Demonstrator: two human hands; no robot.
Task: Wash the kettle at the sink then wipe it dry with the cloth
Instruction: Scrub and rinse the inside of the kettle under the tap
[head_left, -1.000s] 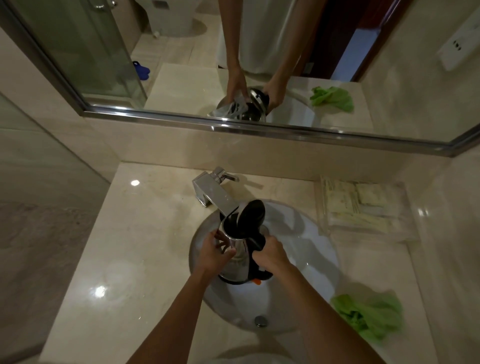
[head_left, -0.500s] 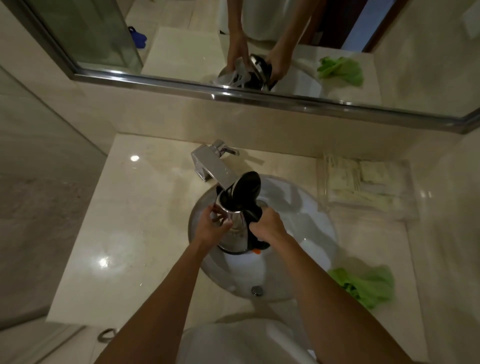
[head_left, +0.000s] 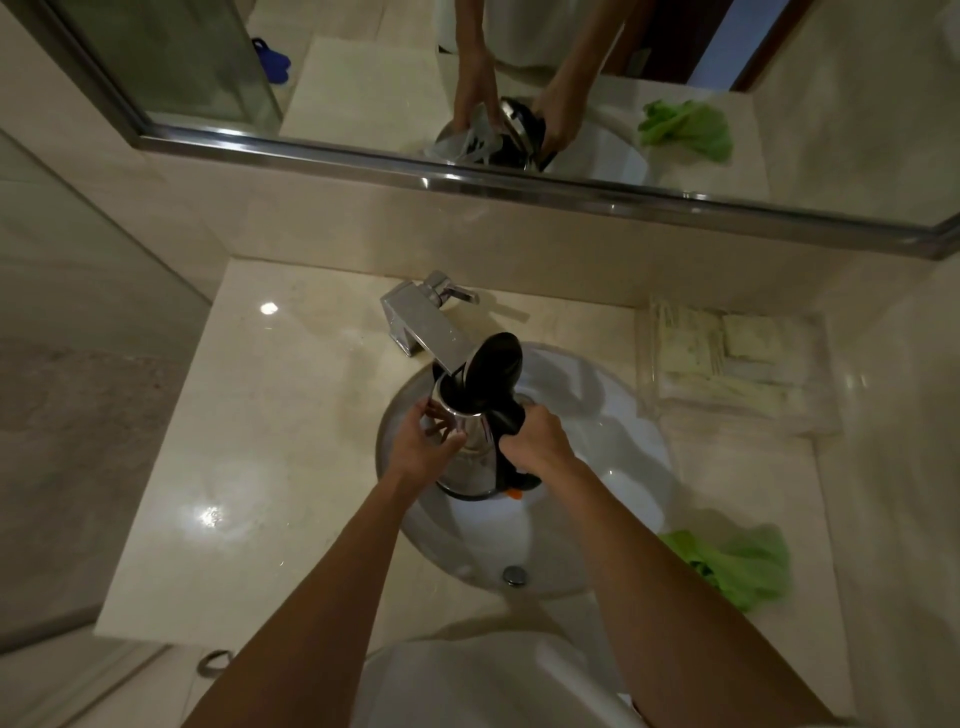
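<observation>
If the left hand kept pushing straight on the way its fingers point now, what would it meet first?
The left hand already touches the kettle: its fingers point right, against the steel body. The right hand has its grip on the black handle just beyond. Depth is hard to judge.

We look down on a glossy beige marble counter (head_left: 249, 467) with bright ceiling-light glints left of where the hands grip. Beyond the grip, a beige tiled backsplash (head_left: 519, 234) rises to a wide chrome-framed mirror (head_left: 363, 67). Far left of the grip stands a glass shower partition (head_left: 78, 364). Right of it, a beige wall (head_left: 904, 415) closes the corner.
</observation>
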